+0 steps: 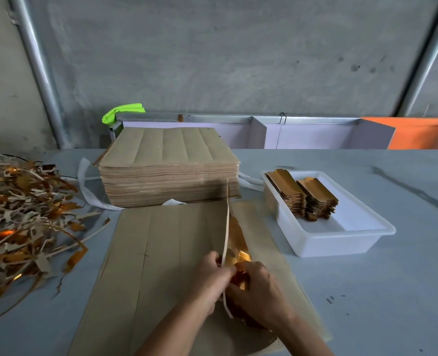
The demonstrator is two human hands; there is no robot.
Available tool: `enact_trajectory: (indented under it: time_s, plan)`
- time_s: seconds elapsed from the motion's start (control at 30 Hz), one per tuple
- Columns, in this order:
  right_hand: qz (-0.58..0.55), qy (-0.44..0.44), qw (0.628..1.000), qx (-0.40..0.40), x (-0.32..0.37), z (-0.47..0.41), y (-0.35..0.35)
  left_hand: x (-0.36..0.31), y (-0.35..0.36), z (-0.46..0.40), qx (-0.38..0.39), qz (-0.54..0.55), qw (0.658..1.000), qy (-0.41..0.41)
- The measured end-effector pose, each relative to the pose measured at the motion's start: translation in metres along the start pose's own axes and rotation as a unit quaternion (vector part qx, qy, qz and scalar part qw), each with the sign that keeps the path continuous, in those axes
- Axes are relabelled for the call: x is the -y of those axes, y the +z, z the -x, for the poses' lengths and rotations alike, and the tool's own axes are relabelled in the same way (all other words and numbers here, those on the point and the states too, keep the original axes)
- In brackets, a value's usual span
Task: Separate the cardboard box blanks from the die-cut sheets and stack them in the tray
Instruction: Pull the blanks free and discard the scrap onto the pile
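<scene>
A brown die-cut sheet [156, 258] lies flat on the table in front of me, brown side up, with long cut lines. My left hand [208, 274] pinches a thin pale waste strip [226, 227] that rises off the sheet. My right hand [257, 291] grips a gold-faced box blank [238, 246] lifted from the sheet's right part. A white plastic tray [341, 237] at the right holds two stacks of gold blanks [305, 199]. A tall pile of uncut sheets [170, 170] stands behind.
A heap of brown and gold waste trimmings [25, 217] covers the table's left side. White strapping [89, 194] lies by the pile. A grey wall, a metal rail and an orange panel [423, 133] stand behind the table.
</scene>
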State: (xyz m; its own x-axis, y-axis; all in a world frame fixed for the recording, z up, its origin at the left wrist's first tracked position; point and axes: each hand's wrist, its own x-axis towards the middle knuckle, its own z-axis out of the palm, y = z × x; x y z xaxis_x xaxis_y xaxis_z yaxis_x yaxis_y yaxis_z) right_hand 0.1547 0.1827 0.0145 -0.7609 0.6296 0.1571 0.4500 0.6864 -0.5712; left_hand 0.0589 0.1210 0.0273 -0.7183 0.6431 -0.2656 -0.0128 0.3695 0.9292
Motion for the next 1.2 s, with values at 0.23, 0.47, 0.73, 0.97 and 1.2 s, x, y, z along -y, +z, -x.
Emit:
enact_trajectory:
  time_s: [0.23, 0.47, 0.73, 0.97, 1.2]
  plan:
    - [-0.003, 0.053, 0.998, 0.044, 0.008, 0.000, 0.002, -0.004, -0.002, -0.006, -0.081, -0.185, 0.975, 0.090]
    - [-0.042, 0.099, 0.992, 0.062, 0.018, -0.006, -0.007, -0.002, -0.003, -0.001, -0.018, 0.037, 0.998, -0.038]
    - [0.063, 0.124, 0.988, 0.061, 0.014, -0.020, -0.043, 0.000, 0.016, 0.008, 0.039, 0.143, 0.985, -0.090]
    - [-0.167, 0.274, 0.946, 0.047, -0.015, -0.022, -0.059, -0.003, 0.025, 0.010, 0.054, 0.223, 0.968, -0.100]
    - [-0.351, 0.331, 0.876, -0.005, -0.022, -0.012, -0.055, -0.013, 0.029, 0.013, 0.060, 0.392, 0.907, -0.140]
